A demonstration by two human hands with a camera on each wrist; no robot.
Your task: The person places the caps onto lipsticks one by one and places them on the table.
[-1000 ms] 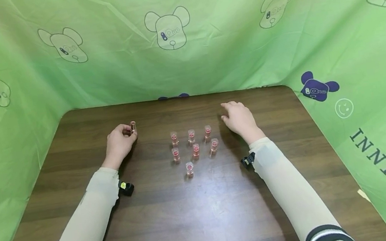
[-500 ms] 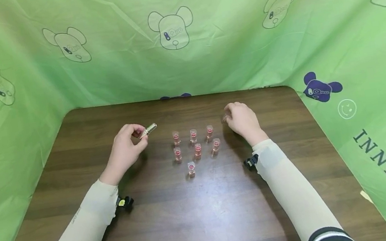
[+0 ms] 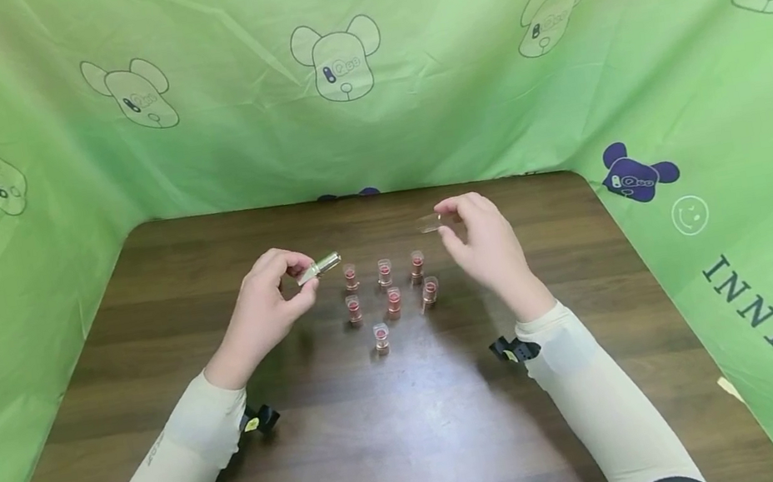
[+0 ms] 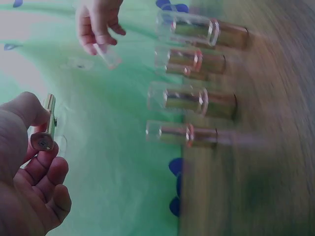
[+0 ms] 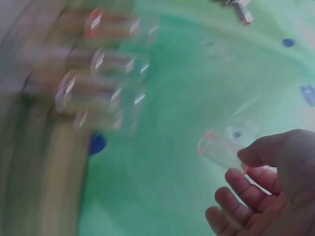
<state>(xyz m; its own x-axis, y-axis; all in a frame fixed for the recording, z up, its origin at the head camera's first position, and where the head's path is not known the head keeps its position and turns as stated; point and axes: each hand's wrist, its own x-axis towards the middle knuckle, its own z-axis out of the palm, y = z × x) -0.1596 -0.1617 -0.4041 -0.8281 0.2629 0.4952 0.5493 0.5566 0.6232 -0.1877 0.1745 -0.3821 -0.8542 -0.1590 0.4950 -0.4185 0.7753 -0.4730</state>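
My left hand pinches a shiny gold lipstick tube between thumb and fingers, left of the group on the table. The tube is uncapped and slants up to the right; in the left wrist view its round base faces the camera. Across from it, my right hand holds a clear cap by one end, its pink-rimmed open end pointing away from the fingers in the right wrist view. Between the hands, several lipsticks with clear caps stand upright in loose rows.
The brown wooden table has green cloth with bear prints around its back and sides. A small camera is strapped at each wrist. One capped lipstick stands nearest the front of the group.
My left hand has moved right, tipping its lipstick tube from upright to slanted. My right hand has raised the clear cap and turned it toward the left. The standing lipsticks have not moved.
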